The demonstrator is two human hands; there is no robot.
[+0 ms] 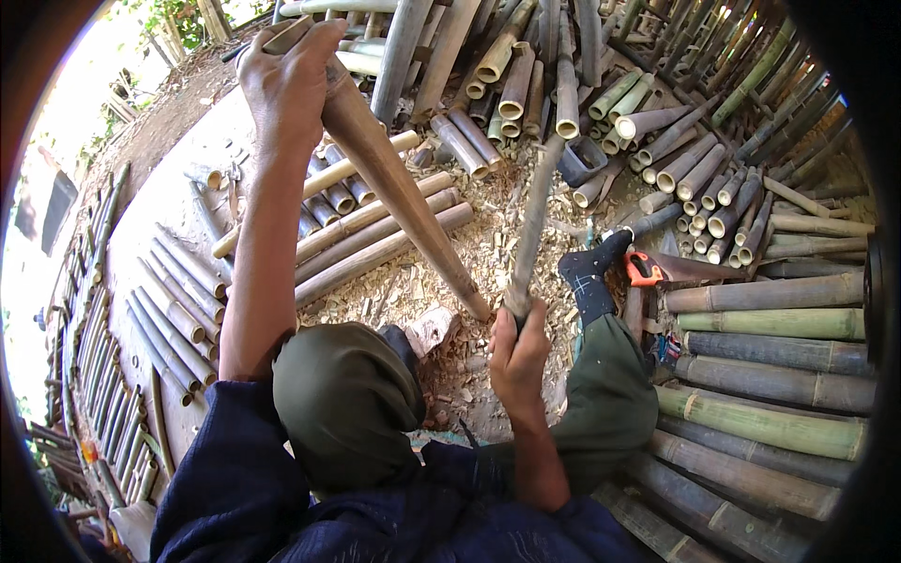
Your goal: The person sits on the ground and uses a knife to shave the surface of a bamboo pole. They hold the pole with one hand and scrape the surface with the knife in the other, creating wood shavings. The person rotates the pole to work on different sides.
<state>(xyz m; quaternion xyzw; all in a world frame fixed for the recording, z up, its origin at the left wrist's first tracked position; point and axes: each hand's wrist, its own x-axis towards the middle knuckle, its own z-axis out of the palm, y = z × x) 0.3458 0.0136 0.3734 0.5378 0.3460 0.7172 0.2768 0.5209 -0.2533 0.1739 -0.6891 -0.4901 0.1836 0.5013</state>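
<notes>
Grasps, with the left hand [286, 89] raised high and closed firmly around it, the upper end of a long brown bamboo pole [404, 192]. Holds this pole on a slope, from upper left down toward the middle, with the thin lower end near the right hand [521, 361]. Whether touching the ground there, cannot tell. Grasps in the right hand, with fingers wrapped around the handle, a long knife [537, 211]. Points the blade upward, a little blurred, beside the pole and apart from it.

Has under the pole and the knife a thick spread of wood chips [483, 249], and near the pole's lower end a pale wood block [434, 328], close to the left knee. Stretches the right foot [596, 267], in a dark sock, forward on the right side, just beside a saw [643, 269] with orange handle.

Farther out, to the left, has several long poles [385, 228] behind the bamboo pole, then rows of short tubes [174, 319] on pale ground. To the right, has thick bamboo stems [770, 422], brown and green, side by side. At upper right, has a pile of cut tubes [694, 174], open ends forward, and a dark box [582, 159] near them.
</notes>
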